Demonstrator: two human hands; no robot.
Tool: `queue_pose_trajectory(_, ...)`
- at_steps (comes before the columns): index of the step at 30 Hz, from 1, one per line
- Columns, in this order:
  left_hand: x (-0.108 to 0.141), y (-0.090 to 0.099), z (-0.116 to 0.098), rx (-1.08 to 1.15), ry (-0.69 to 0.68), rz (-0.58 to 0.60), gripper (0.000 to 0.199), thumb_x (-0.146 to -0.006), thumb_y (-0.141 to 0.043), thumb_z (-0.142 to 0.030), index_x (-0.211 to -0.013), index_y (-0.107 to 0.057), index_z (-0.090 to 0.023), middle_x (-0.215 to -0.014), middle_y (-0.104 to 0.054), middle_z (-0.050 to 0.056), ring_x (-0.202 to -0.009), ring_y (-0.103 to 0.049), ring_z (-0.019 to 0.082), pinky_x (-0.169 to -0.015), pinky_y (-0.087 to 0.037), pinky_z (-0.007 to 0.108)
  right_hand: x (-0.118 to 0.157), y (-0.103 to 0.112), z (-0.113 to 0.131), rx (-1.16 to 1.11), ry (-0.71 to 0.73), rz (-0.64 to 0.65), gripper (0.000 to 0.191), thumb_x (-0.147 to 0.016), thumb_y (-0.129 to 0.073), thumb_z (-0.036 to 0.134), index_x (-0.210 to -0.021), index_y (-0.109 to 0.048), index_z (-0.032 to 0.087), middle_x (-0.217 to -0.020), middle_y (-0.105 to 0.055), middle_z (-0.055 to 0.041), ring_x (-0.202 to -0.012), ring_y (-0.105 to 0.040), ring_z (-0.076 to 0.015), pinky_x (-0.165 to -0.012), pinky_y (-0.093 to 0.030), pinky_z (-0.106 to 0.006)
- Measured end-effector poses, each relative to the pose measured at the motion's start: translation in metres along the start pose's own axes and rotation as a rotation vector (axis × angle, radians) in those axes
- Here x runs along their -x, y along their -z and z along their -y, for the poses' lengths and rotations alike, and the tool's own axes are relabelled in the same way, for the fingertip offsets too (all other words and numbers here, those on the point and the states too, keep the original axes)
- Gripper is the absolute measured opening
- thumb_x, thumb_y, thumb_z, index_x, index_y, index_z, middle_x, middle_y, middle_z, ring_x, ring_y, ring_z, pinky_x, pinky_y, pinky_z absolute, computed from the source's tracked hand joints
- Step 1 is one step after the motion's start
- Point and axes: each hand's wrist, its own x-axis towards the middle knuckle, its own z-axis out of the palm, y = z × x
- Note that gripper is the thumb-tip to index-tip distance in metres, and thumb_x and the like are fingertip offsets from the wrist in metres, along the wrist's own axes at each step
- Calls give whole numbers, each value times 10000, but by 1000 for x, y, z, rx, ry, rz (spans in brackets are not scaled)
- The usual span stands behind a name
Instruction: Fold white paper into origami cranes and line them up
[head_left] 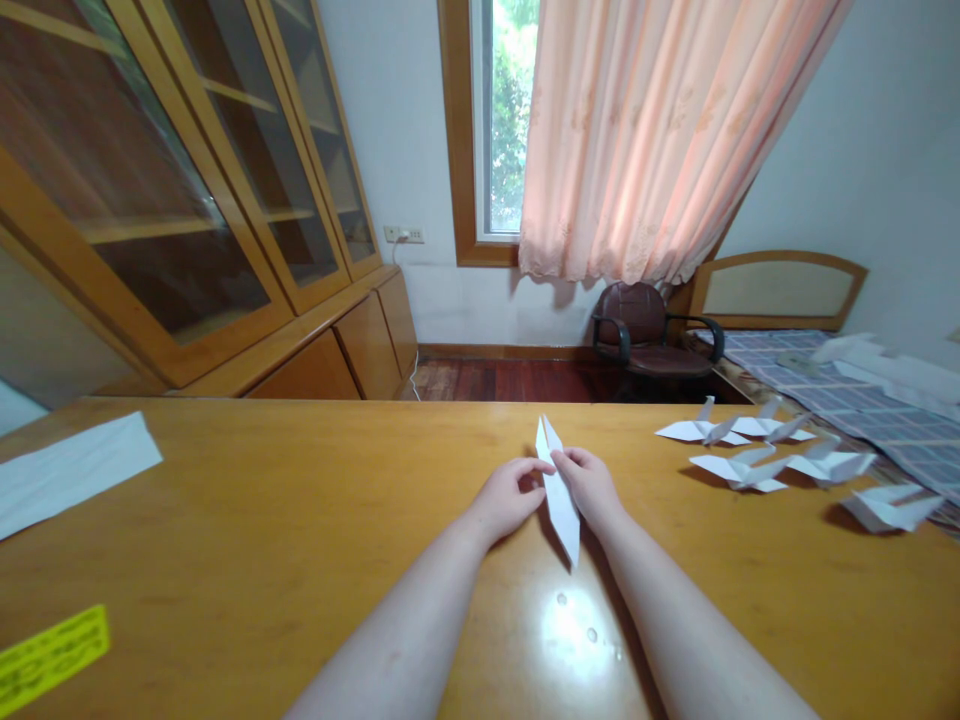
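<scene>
A long, narrow piece of folded white paper [562,515] is between my two hands, above the wooden table. Its far end splits into two slim points, and the near end tapers to a single tip. From the left, my left hand [511,497] pinches the paper's edge with thumb and forefinger. My right hand [591,487] grips its right side, the thumb lying on top and the other fingers hidden. To the right stand several finished white paper cranes [739,468] with spread wings.
The wooden table [300,560] spans the foreground. At its left lie a white paper sheet [82,470] and a yellow label with dark writing [56,655]. Beyond are a glass-door cabinet [247,150], an office chair [637,325] and a bed [810,380].
</scene>
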Motion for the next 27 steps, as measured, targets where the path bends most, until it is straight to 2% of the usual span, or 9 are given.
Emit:
queue_pose_trajectory(7,0,0,-3,-25,-9,7,312,-704,-543,-140,-1001,-623,-192,-842,-613,20,-734,-544,135,-721,-452,266,1,0,1,-7,5,-6,330,-681,-569,468,-677,-630,144,-585,-589,-6,-546,-487,-137,-519,-349,-242)
queue_pose_trajectory(13,0,2,-4,-4,-89,33,214,-733,-551,-141,-890,-679,-208,-1000,-614,31,-943,-552,158,-897,-408,291,1,0,1,-26,32,20,349,-697,-557,475,-673,-625,134,-605,-596,-12,-570,-494,-138,-539,-360,-243)
queue_pose_trajectory(22,-4,3,-2,-22,-64,20,149,-751,-563,-213,-827,-690,-202,-936,-638,33,-895,-566,165,-869,-418,296,-1,-1,-3,-3,47,37,333,-698,-558,471,-655,-606,145,-596,-574,-6,-575,-483,-135,-539,-363,-235)
queue_pose_trajectory(27,-3,3,-2,-65,-28,-19,180,-746,-553,-238,-882,-666,-200,-901,-643,28,-843,-562,165,-808,-431,292,-2,-2,-4,-5,35,49,322,-690,-566,467,-665,-606,148,-584,-570,1,-553,-480,-129,-517,-354,-230)
